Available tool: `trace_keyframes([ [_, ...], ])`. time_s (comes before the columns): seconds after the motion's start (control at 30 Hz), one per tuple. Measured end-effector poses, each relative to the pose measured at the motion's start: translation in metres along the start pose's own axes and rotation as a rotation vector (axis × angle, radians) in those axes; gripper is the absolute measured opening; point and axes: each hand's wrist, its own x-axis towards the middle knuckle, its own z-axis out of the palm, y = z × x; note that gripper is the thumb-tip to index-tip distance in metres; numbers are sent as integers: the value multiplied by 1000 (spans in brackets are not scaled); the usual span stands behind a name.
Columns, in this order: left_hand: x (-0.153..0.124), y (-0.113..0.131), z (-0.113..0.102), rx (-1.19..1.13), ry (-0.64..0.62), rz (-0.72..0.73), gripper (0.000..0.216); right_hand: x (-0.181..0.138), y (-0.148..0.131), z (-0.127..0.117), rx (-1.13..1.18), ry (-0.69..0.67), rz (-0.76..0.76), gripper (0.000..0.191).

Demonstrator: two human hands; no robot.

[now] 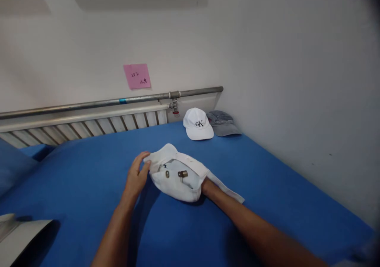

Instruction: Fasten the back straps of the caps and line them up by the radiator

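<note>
A white cap [178, 186] is held low over the blue bed surface, its hollow side partly facing me. A brass-coloured buckle [183, 174] and a small metal eyelet [167, 174] show on it. My left hand [139, 171] pinches the cap's left edge between thumb and fingers. At the other side my right hand [208, 187] reaches in under the band; its fingers are hidden by the fabric. A long pale flap [227, 188] sticks out past my right wrist.
A white cap with black letters [198, 124] and a grey cap [224, 123] sit side by side in the far corner. Behind the blue sheet [97, 168] runs a radiator [89, 126] under a metal pipe [133, 99]. A pale object [20, 235] lies at lower left.
</note>
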Motion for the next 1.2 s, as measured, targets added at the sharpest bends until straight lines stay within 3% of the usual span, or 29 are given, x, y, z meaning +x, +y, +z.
trace_keyframes([
  [0.13,-27,26,10,29,-248,-87,22,-5,-13,7,118,-64,106,41],
  [0.23,-40,35,16,49,-410,-147,30,-8,-21,4,119,-19,95,46],
  [0.33,-41,35,10,156,-573,-99,19,-8,-31,-7,-50,-27,-110,43],
  [0.43,-34,31,-11,123,-720,-79,6,-9,-49,-19,-299,-159,-422,21],
  [0.53,-27,27,-36,-78,-593,-102,9,-14,-67,-21,-343,-311,-561,8],
  [0.6,-24,24,-48,-228,-437,-113,9,-18,-75,-16,-197,-385,-491,10],
  [0.67,-24,20,-55,-344,-335,-163,11,-23,-78,-9,-26,-420,-275,11],
  [0.73,-25,16,-56,-381,-331,-246,14,-24,-77,-4,81,-453,-21,16],
  [0.8,-27,12,-52,-368,-389,-321,17,-23,-74,-2,127,-504,138,23],
  [0.9,-30,7,-45,-388,-456,-375,18,-18,-67,-4,141,-554,249,30],
  [1.03,-32,8,-39,-444,-478,-336,15,-12,-61,-11,159,-626,363,29],
  [1.2,-35,11,-31,-398,-558,-383,16,-12,-70,-9,261,-556,319,15],
])
